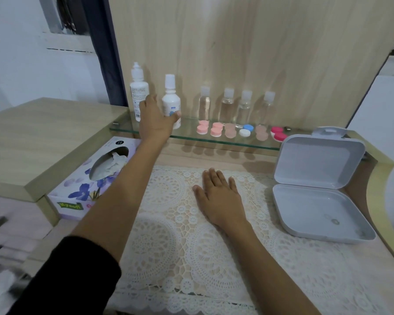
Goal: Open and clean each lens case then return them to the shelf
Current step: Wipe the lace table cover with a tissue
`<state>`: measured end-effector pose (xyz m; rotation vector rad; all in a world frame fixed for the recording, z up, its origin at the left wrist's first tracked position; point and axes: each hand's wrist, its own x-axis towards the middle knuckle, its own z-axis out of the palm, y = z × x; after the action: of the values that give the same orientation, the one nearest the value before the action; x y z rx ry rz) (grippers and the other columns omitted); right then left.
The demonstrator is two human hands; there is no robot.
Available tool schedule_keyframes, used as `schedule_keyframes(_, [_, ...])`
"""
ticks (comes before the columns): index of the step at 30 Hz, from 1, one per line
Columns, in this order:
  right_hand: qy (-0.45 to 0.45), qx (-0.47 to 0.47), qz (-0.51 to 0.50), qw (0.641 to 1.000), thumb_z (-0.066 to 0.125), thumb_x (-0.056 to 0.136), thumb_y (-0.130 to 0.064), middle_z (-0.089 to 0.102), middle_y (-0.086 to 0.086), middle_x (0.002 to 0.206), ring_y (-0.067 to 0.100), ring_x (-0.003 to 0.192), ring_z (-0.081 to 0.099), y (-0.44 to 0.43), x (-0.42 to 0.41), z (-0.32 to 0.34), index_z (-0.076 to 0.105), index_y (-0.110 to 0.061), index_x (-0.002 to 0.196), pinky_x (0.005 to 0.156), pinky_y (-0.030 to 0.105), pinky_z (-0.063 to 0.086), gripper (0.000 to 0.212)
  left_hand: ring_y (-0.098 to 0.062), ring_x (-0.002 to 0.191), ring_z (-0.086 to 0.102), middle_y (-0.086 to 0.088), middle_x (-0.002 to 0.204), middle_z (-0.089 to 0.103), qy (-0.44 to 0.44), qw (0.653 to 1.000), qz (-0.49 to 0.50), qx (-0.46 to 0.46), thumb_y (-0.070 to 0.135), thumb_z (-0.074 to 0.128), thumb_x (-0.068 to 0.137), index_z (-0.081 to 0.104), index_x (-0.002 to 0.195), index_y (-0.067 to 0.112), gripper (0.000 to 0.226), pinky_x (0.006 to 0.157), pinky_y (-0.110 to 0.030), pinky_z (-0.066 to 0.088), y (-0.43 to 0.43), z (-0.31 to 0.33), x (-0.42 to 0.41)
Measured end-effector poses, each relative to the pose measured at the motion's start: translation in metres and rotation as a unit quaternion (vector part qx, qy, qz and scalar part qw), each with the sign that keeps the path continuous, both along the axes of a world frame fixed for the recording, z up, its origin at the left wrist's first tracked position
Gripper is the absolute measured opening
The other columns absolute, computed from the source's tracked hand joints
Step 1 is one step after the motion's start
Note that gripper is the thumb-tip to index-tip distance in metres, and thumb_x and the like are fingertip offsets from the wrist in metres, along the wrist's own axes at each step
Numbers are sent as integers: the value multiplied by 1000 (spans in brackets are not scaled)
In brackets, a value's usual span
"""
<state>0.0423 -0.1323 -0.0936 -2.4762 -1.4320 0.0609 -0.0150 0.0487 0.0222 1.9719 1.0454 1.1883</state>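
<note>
The job looks like it is only just starting. All the lens cases (216, 131) sit in a row on the glass shelf (248, 145), near the front edge. There are pink ones, pale ones, a blue and white one and a red one. Every lid I can see is on, so none looks opened yet. None is down on the surface (214, 158). The left hand (156, 117) reaches up to the shelf and holds the short white bottle (170, 103), with the thumb on its front. This bottle stands beside a tall white bottle (138, 89). The right hand (216, 193) lies flat and loose on the lace mat (168, 223) and holds nothing. A grey box (316, 169) is open on the right and a tissue box (87, 185) waits on the left. Opening, wiping and putting back all look left to do.
</note>
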Motion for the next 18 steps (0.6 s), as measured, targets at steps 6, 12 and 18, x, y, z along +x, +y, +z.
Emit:
schedule_keyframes(6, [0, 0, -2, 1000, 14, 100, -49, 1, 2, 160, 15, 147, -3, 0, 1, 1, 6, -16, 152, 119, 40, -5, 62, -15, 106, 53, 2, 123, 55, -53, 997, -33, -34, 3, 66, 82, 53, 127, 18, 49, 101, -35, 44, -12, 12, -53])
schedule_keyframes(12, [1, 3, -2, 1000, 15, 100, -49, 2, 2, 160, 15, 147, -2, 0, 0, 0, 7, -17, 152, 119, 39, -5, 62, -14, 88, 62, 0, 93, 68, 156, 986, -49, -29, -4, 61, 81, 68, 102, 13, 28, 88, -31, 50, 7, 26, -119])
schedule_keyframes(18, [8, 3, -1, 1000, 17, 100, -49, 4, 2, 160, 15, 147, -1, 0, 1, 2, 9, -17, 152, 119, 40, -4, 61, -16, 70, 63, -6, 89, 71, 422, 906, -36, -14, 17, 70, 83, 71, 95, 16, 12, 66, -28, 48, 20, 2, -135])
